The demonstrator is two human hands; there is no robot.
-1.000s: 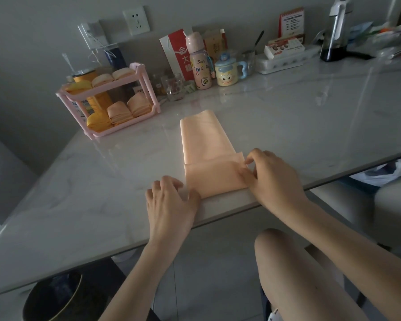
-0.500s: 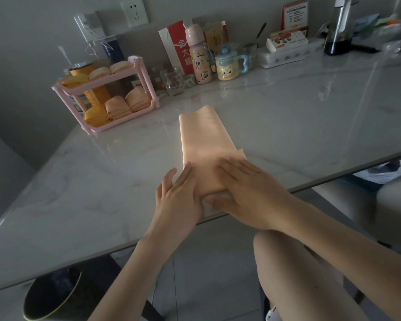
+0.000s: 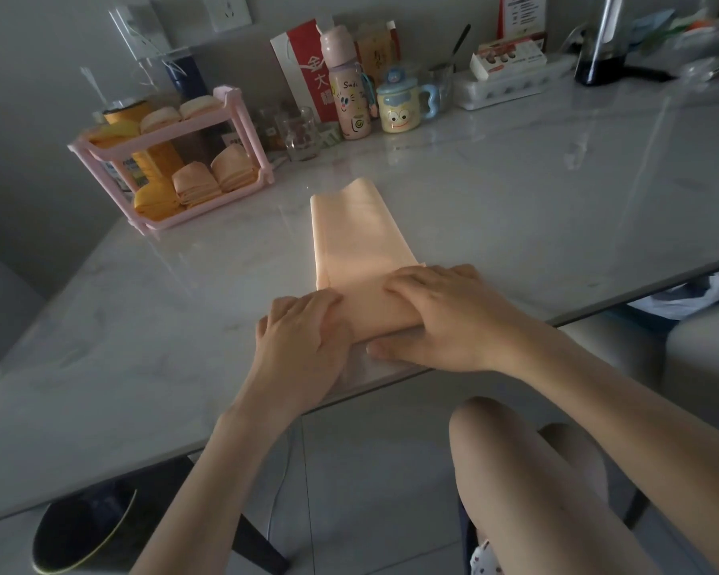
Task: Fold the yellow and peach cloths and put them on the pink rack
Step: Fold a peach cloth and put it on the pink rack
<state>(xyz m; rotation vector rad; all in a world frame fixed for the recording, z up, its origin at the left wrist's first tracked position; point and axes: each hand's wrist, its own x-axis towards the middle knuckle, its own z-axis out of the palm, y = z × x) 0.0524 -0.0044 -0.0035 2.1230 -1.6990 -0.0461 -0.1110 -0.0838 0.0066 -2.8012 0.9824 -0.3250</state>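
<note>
The only camera sits on the person's head, so it looks out from above the near edge of the table (image 3: 515, 209), facing forward and tipped down. It is close in: the left hand (image 3: 304, 342) and right hand (image 3: 445, 317) lie in the middle of the picture, with both forearms running in from the bottom. The wide lens takes in a great deal, from the wall (image 3: 38, 56) and the pink rack (image 3: 241, 130) at the far left down to the person's bare knee (image 3: 494, 441) and the floor (image 3: 370, 471) under the table.
</note>
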